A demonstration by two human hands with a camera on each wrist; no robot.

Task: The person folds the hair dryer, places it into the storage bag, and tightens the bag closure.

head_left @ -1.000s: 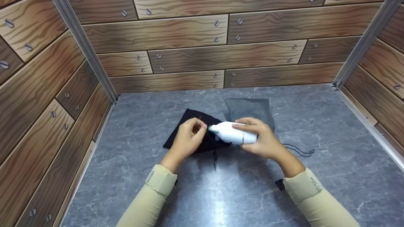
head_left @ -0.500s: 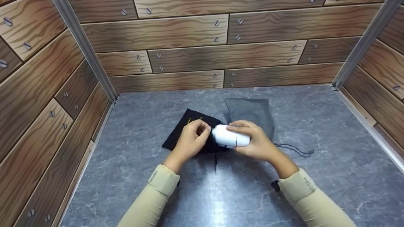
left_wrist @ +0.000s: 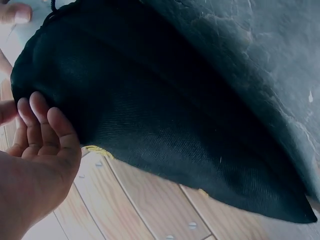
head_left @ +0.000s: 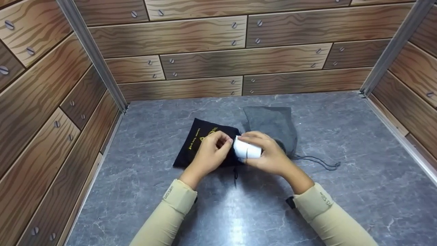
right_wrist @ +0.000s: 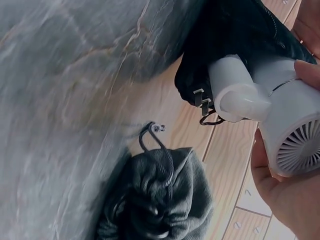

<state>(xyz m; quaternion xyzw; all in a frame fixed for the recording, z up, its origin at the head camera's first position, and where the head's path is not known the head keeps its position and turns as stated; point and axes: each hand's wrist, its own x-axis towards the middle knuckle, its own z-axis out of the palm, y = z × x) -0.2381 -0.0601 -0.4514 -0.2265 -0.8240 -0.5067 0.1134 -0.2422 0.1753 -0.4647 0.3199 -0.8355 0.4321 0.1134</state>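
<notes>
A white hair dryer (head_left: 252, 151) with a round vent grille (right_wrist: 301, 146) sits in my right hand (head_left: 267, 150), thumb and fingers wrapped around its body. Its front end is inside the mouth of a black drawstring pouch (head_left: 184, 158) with yellow print. My left hand (head_left: 212, 150) pinches the pouch's rim between thumb and fingers. In the left wrist view the pouch (left_wrist: 150, 105) hangs broad beside my curled fingers (left_wrist: 61, 127). From the right wrist, a white folded handle (right_wrist: 229, 82) and a two-pronged plug (right_wrist: 202, 101) show at the pouch's mouth.
A grey drawstring pouch (head_left: 269, 119) lies behind my right hand, its cord (head_left: 321, 162) trailing right over the grey marbled table (head_left: 143, 130). Dark glossy items show at that pouch's mouth in the right wrist view. Wood-patterned walls (head_left: 205, 41) enclose the back and sides.
My right hand has moved left, sliding the hair dryer farther into the black pouch. My left hand has shifted slightly right with the rim, and more yellow print shows.
</notes>
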